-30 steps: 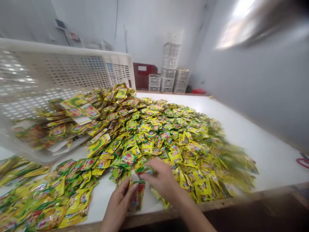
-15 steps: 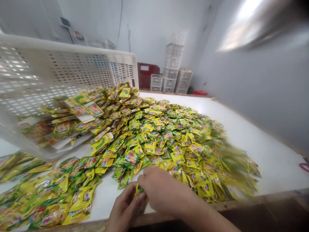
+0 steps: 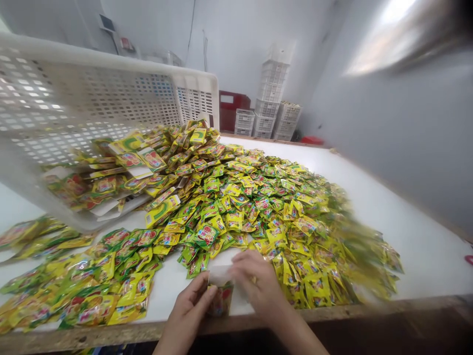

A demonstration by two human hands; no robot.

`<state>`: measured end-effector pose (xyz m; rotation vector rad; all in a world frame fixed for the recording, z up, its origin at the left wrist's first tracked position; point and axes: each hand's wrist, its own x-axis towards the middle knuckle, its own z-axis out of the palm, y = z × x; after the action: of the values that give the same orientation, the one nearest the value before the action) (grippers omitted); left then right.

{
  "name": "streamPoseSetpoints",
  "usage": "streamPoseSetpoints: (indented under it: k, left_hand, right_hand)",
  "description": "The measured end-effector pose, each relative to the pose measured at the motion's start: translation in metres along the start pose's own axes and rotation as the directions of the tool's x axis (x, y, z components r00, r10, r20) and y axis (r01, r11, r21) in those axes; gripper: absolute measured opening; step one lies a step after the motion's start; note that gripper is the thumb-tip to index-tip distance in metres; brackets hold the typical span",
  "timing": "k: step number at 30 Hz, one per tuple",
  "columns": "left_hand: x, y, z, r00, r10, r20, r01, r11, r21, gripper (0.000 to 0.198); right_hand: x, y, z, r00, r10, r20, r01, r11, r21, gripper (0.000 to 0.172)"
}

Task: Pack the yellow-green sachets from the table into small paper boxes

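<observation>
Near the table's front edge, my left hand grips a small printed box between thumb and fingers. A white flap stands up at the top of the box. Beside that flap is my right hand, its fingers bent and blurred; whether they touch the flap or hold anything cannot be made out. A large heap of yellow and green sachets spreads beyond both hands. Flat yellow boxes, some with white flaps, lie at the heap's left side and in the mouth of a white crate.
The white perforated crate lies tipped on its side at the left. More sachets cover the left front of the white table. Stacked crates and a red object stand behind, by the wall.
My right hand has moved slightly right, off the top of the box, and a white flap now shows there. The view has shifted a little, showing more of the table's front edge.
</observation>
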<state>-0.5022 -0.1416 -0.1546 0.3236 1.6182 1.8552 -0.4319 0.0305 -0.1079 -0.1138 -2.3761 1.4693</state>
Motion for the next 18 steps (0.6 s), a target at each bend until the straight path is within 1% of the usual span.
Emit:
streamPoseSetpoints:
  k: [1, 2, 3, 4, 5, 6, 7, 8, 9, 10, 11, 12, 13, 14, 16, 18]
  left_hand:
    - [-0.001, 0.002, 0.000, 1.000, -0.023, -0.016, 0.023, 1.000, -0.015, 0.037]
    - [-0.001, 0.006, 0.000, 0.999, -0.052, -0.015, 0.051, 0.998, -0.043, 0.036]
    - [-0.002, 0.010, 0.000, 0.996, -0.087, 0.005, 0.087, 0.993, -0.080, 0.034]
    - [-0.002, 0.014, 0.001, 0.992, -0.122, 0.043, 0.126, 0.985, -0.116, 0.031]
    - [-0.002, 0.018, 0.001, 0.984, -0.152, 0.090, 0.164, 0.976, -0.147, 0.029]
    - [-0.001, 0.022, 0.002, 0.977, -0.173, 0.125, 0.193, 0.966, -0.171, 0.027]
    - [-0.001, 0.025, 0.002, 0.974, -0.180, 0.136, 0.204, 0.960, -0.191, 0.027]
    - [0.001, 0.027, 0.003, 0.977, -0.174, 0.124, 0.197, 0.959, -0.205, 0.028]
    - [0.002, 0.027, 0.003, 0.984, -0.155, 0.089, 0.170, 0.963, -0.211, 0.029]
    - [0.003, 0.026, 0.003, 0.991, -0.126, 0.032, 0.130, 0.971, -0.200, 0.031]
    - [0.004, 0.024, 0.002, 0.995, -0.097, -0.037, 0.089, 0.982, -0.169, 0.033]
    - [0.004, 0.020, 0.002, 0.992, -0.064, -0.107, 0.051, 0.992, -0.119, 0.036]
    - [0.005, 0.017, 0.001, 0.986, -0.030, -0.164, 0.021, 0.998, -0.060, 0.038]
    - [0.005, 0.013, 0.000, 0.980, 0.001, -0.199, -0.002, 1.000, -0.002, 0.038]
    - [0.005, 0.007, -0.001, 0.978, 0.052, -0.204, -0.038, 0.997, 0.070, 0.038]
    - [0.006, 0.004, -0.002, 0.982, 0.079, -0.173, -0.060, 0.992, 0.112, 0.040]
  right_hand:
    - [-0.003, 0.003, 0.001, 0.991, 0.123, -0.044, -0.117, 0.985, 0.130, 0.006]
    - [-0.005, 0.006, 0.004, 0.967, 0.251, -0.032, -0.234, 0.934, 0.269, 0.007]
    - [-0.006, 0.010, 0.009, 0.933, 0.358, 0.032, -0.341, 0.855, 0.390, 0.013]
    - [-0.007, 0.013, 0.014, 0.894, 0.431, 0.125, -0.435, 0.766, 0.473, 0.019]
    - [-0.006, 0.016, 0.020, 0.857, 0.471, 0.209, -0.506, 0.693, 0.513, 0.023]
    - [-0.005, 0.017, 0.024, 0.837, 0.486, 0.251, -0.540, 0.663, 0.518, 0.023]
    - [-0.003, 0.017, 0.028, 0.846, 0.478, 0.237, -0.528, 0.686, 0.501, 0.021]
    - [0.000, 0.016, 0.029, 0.878, 0.445, 0.176, -0.472, 0.745, 0.471, 0.018]
    - [0.003, 0.014, 0.029, 0.918, 0.383, 0.099, -0.387, 0.816, 0.429, 0.015]
    - [0.005, 0.012, 0.027, 0.952, 0.305, 0.030, -0.293, 0.876, 0.384, 0.011]
    - [0.008, 0.011, 0.025, 0.971, 0.237, -0.015, -0.217, 0.913, 0.345, 0.009]
    - [0.009, 0.010, 0.023, 0.980, 0.198, -0.027, -0.178, 0.929, 0.324, 0.009]
    - [0.010, 0.010, 0.021, 0.981, 0.192, -0.018, -0.176, 0.930, 0.324, 0.010]
    - [0.011, 0.011, 0.019, 0.977, 0.213, -0.004, -0.199, 0.920, 0.339, 0.010]
    - [0.010, 0.014, 0.019, 0.957, 0.290, 0.013, -0.272, 0.881, 0.387, 0.012]
    - [0.009, 0.017, 0.020, 0.938, 0.346, 0.015, -0.319, 0.847, 0.426, 0.016]
